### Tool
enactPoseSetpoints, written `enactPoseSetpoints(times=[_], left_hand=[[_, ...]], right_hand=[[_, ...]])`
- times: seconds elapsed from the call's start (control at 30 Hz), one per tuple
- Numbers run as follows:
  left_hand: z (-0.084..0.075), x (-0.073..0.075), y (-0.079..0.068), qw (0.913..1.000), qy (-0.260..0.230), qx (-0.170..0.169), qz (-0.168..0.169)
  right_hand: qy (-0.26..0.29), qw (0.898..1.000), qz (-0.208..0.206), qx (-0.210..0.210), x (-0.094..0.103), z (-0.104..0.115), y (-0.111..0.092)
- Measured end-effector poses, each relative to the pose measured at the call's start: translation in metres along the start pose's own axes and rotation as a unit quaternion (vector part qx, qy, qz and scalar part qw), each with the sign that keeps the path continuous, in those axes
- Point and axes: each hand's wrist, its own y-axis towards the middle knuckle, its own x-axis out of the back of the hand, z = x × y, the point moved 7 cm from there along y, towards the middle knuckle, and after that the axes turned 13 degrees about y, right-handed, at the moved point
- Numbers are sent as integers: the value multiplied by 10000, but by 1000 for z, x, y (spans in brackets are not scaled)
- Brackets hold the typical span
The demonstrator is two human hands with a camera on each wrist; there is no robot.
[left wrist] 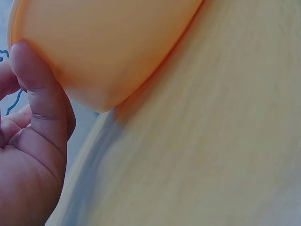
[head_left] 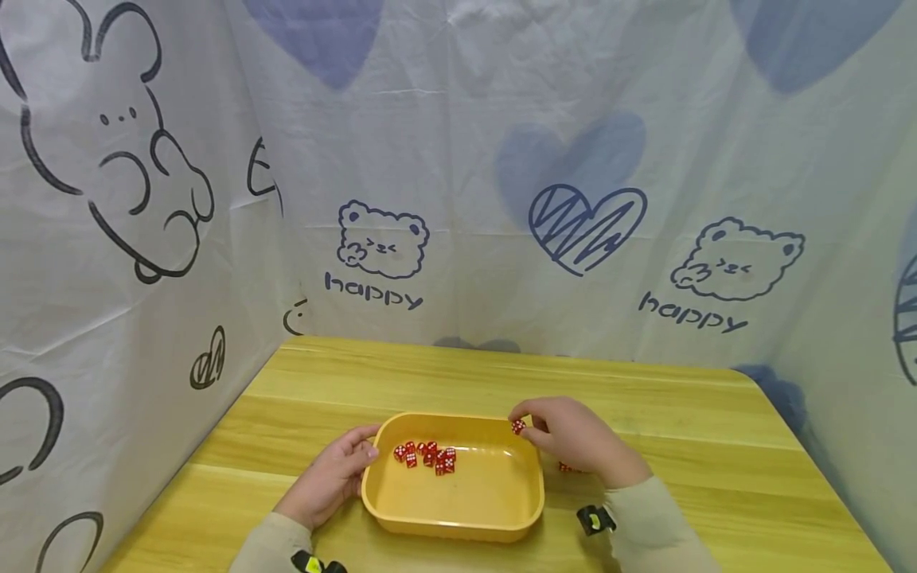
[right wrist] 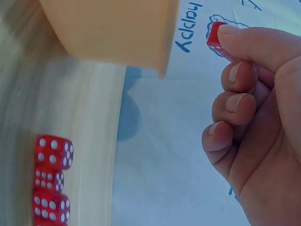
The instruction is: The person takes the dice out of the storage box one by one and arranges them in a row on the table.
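A yellow plastic basin (head_left: 458, 532) sits on the table with several red dice (head_left: 430, 454) with white dots inside, gathered toward its back left. My left hand (head_left: 333, 477) grips the basin's left side, thumb at the rim; the left wrist view shows this thumb (left wrist: 35, 75) against the basin's wall (left wrist: 117, 42). Over the back right corner, my right hand (head_left: 573, 438) pinches one red die (head_left: 518, 427) between thumb and index finger. In the right wrist view this die (right wrist: 215, 36) is raised above the rim, and the other three fingers are curled toward the palm.
More red dice (right wrist: 51, 205) stand in a row on the table right of the basin, mostly hidden under my right hand in the head view. The wood-grain table (head_left: 688, 446) ends at a white printed curtain (head_left: 458, 159) behind and along the sides.
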Motion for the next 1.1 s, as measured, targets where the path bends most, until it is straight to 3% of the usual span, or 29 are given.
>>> enactPoseSetpoints(times=[0.5,1.1], left_hand=[[0,0,0,9999,72,-43,66],[-4,0,-1,9998,11,-150,137]], right_hand=[[206,9990,-333,-216,18,-32,-23],[597,9902,-598,-1109,29,-91,-65]])
